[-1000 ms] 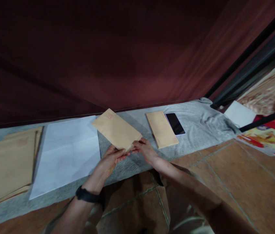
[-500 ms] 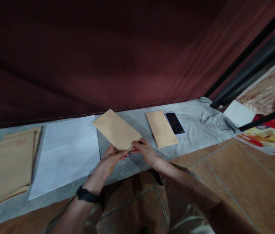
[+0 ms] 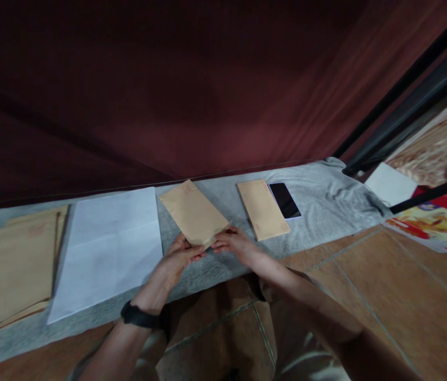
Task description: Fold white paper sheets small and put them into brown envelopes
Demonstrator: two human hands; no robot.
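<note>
A tan paper envelope (image 3: 194, 212) lies slanted over the grey cloth, its near end between my two hands. My left hand (image 3: 179, 259) grips the near left corner, thumb on top and fingers beneath. At the near right corner, my right hand (image 3: 234, 243) has its fingers closed on the envelope's edge. Part of the fingers is hidden under the paper. Right of it rests a stack of tan envelopes (image 3: 263, 209), beside a dark-screened phone (image 3: 284, 200). To the left lie white paper sheets (image 3: 108, 251).
Larger brown envelopes (image 3: 12, 270) are piled at the far left. The grey cloth (image 3: 326, 196) runs along a dark red hanging fabric (image 3: 207, 106). Black poles (image 3: 437, 191), a white pad (image 3: 390, 183) and a red-yellow package (image 3: 441, 219) are at the right, by the tiled floor (image 3: 370, 280).
The envelope has shifted slightly right and its far end has come down a little toward me. Both hands keep their hold at its near end.
</note>
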